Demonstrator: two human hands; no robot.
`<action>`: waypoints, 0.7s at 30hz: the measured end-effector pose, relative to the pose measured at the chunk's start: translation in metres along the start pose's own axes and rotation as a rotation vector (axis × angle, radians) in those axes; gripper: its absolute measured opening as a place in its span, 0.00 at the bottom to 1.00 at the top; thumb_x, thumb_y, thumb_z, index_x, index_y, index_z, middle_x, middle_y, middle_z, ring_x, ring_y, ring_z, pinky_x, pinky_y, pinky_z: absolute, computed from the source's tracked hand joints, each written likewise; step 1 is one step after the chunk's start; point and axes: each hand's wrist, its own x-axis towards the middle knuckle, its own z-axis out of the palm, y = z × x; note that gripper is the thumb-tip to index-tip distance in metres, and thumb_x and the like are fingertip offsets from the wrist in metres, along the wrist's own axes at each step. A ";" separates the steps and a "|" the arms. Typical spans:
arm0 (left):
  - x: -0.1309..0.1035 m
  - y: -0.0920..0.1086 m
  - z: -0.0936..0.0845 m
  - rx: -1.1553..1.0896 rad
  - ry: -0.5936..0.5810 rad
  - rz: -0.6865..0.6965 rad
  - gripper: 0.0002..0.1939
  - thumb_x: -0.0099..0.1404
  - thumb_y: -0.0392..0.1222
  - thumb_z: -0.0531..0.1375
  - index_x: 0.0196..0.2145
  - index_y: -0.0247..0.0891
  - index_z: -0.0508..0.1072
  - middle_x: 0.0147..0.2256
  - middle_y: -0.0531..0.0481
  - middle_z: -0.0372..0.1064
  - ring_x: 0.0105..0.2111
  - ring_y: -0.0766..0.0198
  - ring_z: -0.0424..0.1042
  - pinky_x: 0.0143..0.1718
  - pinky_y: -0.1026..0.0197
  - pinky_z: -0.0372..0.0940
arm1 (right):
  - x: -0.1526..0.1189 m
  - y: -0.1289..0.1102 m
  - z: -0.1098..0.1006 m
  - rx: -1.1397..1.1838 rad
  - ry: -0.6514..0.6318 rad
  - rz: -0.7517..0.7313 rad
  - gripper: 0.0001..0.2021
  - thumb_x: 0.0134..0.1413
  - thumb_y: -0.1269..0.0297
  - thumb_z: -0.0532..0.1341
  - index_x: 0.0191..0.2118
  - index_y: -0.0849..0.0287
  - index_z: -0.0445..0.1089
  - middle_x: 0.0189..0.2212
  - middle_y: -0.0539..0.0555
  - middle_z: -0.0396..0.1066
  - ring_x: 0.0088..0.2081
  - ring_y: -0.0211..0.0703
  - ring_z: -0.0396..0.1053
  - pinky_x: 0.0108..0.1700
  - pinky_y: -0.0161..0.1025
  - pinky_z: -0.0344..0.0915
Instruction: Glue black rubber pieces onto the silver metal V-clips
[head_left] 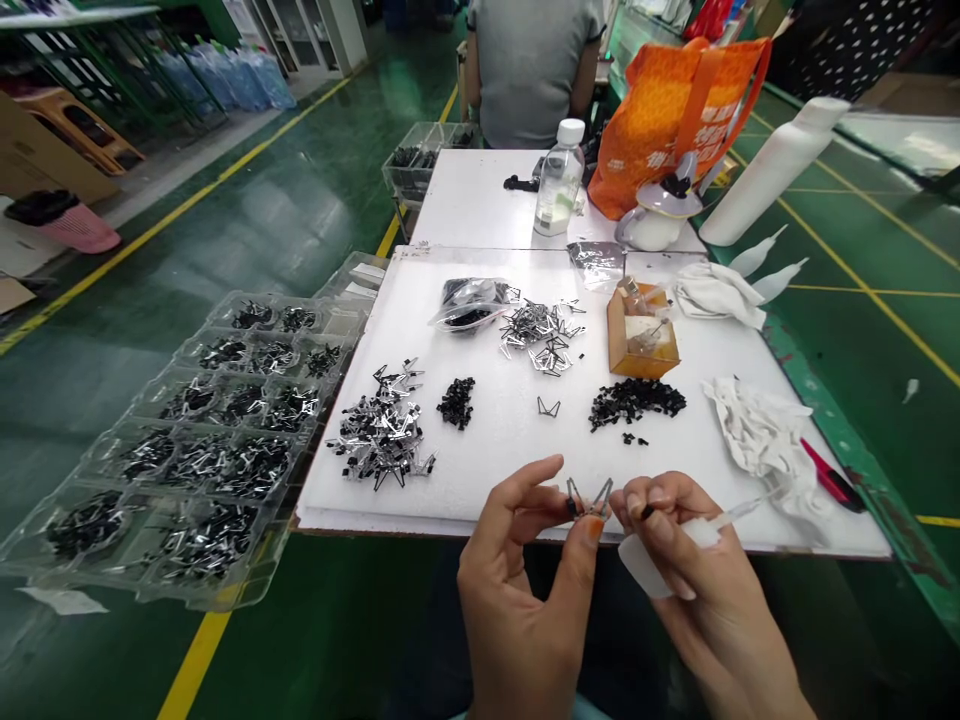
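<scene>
Near the table's front edge, my left hand (525,590) pinches a thin W-shaped metal clip (590,500) between thumb and fingers; a small black piece sits at the clip's left end. Just right of it, my right hand (686,560) is closed around a soft white squeeze bottle (646,566) with a thin nozzle, and a tiny black piece (646,512) shows at its fingertips. Beyond the hands lie a single clip (548,407), a pile of small black pieces (637,402), a smaller black pile (456,403), a heap of bare clips (536,328) and a heap of clips with black pieces (384,430).
A compartmented clear tray (161,440) full of clips stands left of the white table (465,500). Toward the right are a small open box (643,340), crumpled white cloths (765,440) and a red-and-black tool (832,478). Farther back stand bottles, an orange bag (660,130) and a seated person.
</scene>
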 end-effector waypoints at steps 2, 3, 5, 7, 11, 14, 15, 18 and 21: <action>0.000 0.001 0.000 0.028 -0.012 0.039 0.11 0.63 0.34 0.72 0.43 0.46 0.86 0.34 0.53 0.79 0.37 0.61 0.81 0.43 0.63 0.76 | -0.001 0.000 0.002 0.012 -0.004 0.001 0.14 0.46 0.56 0.81 0.31 0.51 0.76 0.30 0.50 0.76 0.17 0.28 0.47 0.17 0.32 0.54; 0.000 0.001 0.000 0.043 -0.019 0.057 0.10 0.63 0.34 0.72 0.42 0.46 0.86 0.34 0.52 0.79 0.36 0.61 0.80 0.42 0.63 0.76 | -0.001 0.000 0.003 0.013 0.001 0.000 0.14 0.46 0.57 0.81 0.32 0.51 0.77 0.30 0.50 0.76 0.17 0.28 0.48 0.16 0.31 0.50; 0.001 0.001 0.000 0.070 -0.031 0.085 0.09 0.62 0.34 0.73 0.40 0.45 0.86 0.33 0.51 0.79 0.35 0.60 0.79 0.41 0.62 0.76 | -0.001 -0.001 0.005 0.009 0.025 -0.006 0.13 0.45 0.58 0.81 0.32 0.51 0.78 0.30 0.50 0.77 0.16 0.27 0.48 0.15 0.31 0.47; 0.001 0.000 -0.001 0.089 -0.035 0.111 0.09 0.61 0.35 0.73 0.40 0.44 0.86 0.34 0.50 0.78 0.35 0.60 0.78 0.40 0.60 0.77 | -0.002 -0.003 0.008 0.006 0.053 -0.019 0.13 0.45 0.58 0.81 0.31 0.52 0.78 0.30 0.51 0.77 0.15 0.25 0.48 0.15 0.31 0.45; -0.001 -0.005 -0.002 0.103 -0.015 0.198 0.10 0.61 0.34 0.73 0.40 0.47 0.87 0.38 0.50 0.80 0.35 0.61 0.79 0.41 0.61 0.76 | -0.003 -0.006 0.011 -0.003 0.079 -0.041 0.13 0.43 0.58 0.81 0.30 0.53 0.79 0.28 0.51 0.77 0.14 0.24 0.46 0.16 0.29 0.44; -0.003 -0.008 -0.002 0.111 0.001 0.265 0.13 0.61 0.32 0.73 0.40 0.51 0.87 0.36 0.53 0.82 0.38 0.60 0.80 0.46 0.60 0.75 | -0.003 -0.006 0.012 -0.010 0.092 -0.034 0.13 0.43 0.57 0.81 0.32 0.53 0.80 0.24 0.50 0.75 0.15 0.25 0.48 0.16 0.28 0.47; -0.003 -0.009 -0.002 0.108 -0.003 0.282 0.14 0.62 0.31 0.73 0.40 0.51 0.87 0.35 0.53 0.82 0.37 0.60 0.81 0.50 0.58 0.75 | -0.003 -0.006 0.012 -0.006 0.090 -0.033 0.13 0.43 0.57 0.81 0.31 0.53 0.80 0.24 0.50 0.75 0.15 0.25 0.48 0.16 0.28 0.47; -0.003 -0.009 0.000 0.091 -0.012 0.315 0.14 0.62 0.31 0.73 0.40 0.51 0.87 0.34 0.54 0.82 0.34 0.59 0.82 0.59 0.49 0.71 | -0.003 -0.006 0.012 0.008 0.059 -0.034 0.13 0.43 0.59 0.81 0.29 0.53 0.79 0.28 0.51 0.77 0.15 0.24 0.49 0.16 0.28 0.46; -0.003 -0.008 0.000 0.080 -0.005 0.325 0.14 0.62 0.31 0.73 0.39 0.52 0.86 0.35 0.53 0.82 0.35 0.57 0.82 0.60 0.46 0.71 | -0.004 -0.006 0.012 0.002 0.022 -0.043 0.12 0.45 0.60 0.81 0.29 0.54 0.78 0.28 0.51 0.76 0.15 0.24 0.48 0.15 0.28 0.44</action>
